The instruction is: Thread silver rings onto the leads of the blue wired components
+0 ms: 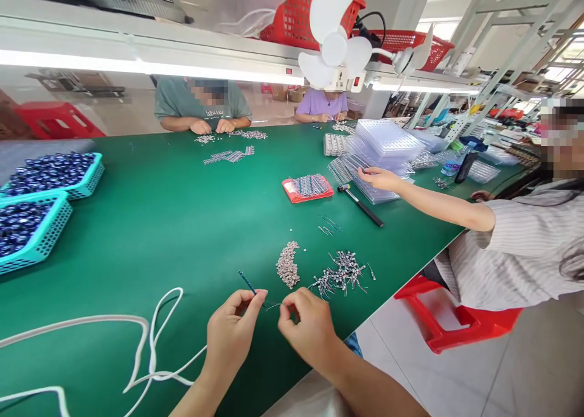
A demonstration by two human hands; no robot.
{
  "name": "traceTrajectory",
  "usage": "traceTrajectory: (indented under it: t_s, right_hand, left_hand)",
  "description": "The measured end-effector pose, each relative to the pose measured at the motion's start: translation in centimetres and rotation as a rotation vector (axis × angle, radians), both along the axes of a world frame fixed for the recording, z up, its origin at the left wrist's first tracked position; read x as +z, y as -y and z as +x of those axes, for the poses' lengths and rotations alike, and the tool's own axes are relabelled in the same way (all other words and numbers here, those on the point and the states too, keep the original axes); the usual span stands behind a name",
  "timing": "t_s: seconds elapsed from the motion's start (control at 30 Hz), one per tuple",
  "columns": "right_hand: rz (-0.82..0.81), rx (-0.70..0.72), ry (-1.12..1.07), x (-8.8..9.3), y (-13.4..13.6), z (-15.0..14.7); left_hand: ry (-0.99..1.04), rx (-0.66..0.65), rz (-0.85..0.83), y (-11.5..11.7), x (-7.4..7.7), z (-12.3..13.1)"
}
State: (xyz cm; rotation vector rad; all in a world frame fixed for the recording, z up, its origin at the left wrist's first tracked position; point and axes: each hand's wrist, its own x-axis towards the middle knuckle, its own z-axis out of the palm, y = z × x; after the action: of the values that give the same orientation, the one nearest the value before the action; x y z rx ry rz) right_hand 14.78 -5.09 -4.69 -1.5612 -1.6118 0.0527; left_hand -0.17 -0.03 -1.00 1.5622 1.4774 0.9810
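Observation:
My left hand [232, 335] is pinched shut on a thin blue rod-like part [247, 281] that sticks up and to the left from my fingertips. My right hand [305, 329] is closed in a pinch close beside it, holding a fine wire lead that runs between the two hands. Both hands rest low on the green table [159, 222] near its front edge. Just beyond my right hand lie a small heap of pale beads [288, 264] and a tangle of wired components [340, 273].
A white cable [150, 338] loops at the left. Two teal baskets [45, 234] of dark blue parts stand at the far left. A co-worker's hand [378, 177] reaches to stacked clear trays [383, 146] by a red tray [307, 188] and a hammer [362, 205]. Two people sit opposite.

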Motion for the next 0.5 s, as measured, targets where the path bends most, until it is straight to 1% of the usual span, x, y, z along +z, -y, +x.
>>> traceTrajectory:
  t_s: [0.1, 0.2, 0.3, 0.37, 0.4, 0.43, 0.5]
  right_hand:
    - [-0.011, -0.118, 0.025, 0.5, -0.2, 3.9]
    - [-0.043, -0.207, 0.154, 0.7, -0.6, 8.5]
    - [-0.082, -0.229, 0.273, 0.5, -1.4, 11.8]
    - [-0.096, -0.203, 0.317, 0.9, -1.8, 12.4]
    - [-0.089, -0.180, 0.302, 1.4, -1.8, 12.3]
    - [-0.068, -0.150, 0.253, 2.2, -1.7, 11.9]
    - [-0.021, -0.007, 0.068, 4.6, -0.6, 10.5]
  left_hand:
    - [0.084, -0.039, -0.068, -0.4, -0.3, 0.1]
    - [0.177, -0.112, -0.161, -0.7, -0.7, 0.4]
    - [0.257, -0.166, -0.216, -0.8, -1.2, 0.6]
    - [0.304, -0.183, -0.251, -0.8, -1.4, 0.7]
    - [0.322, -0.183, -0.270, -0.7, -1.4, 0.7]
    - [0.336, -0.181, -0.290, -0.7, -1.5, 0.7]
    - [0.354, -0.182, -0.309, -0.7, -1.4, 0.8]
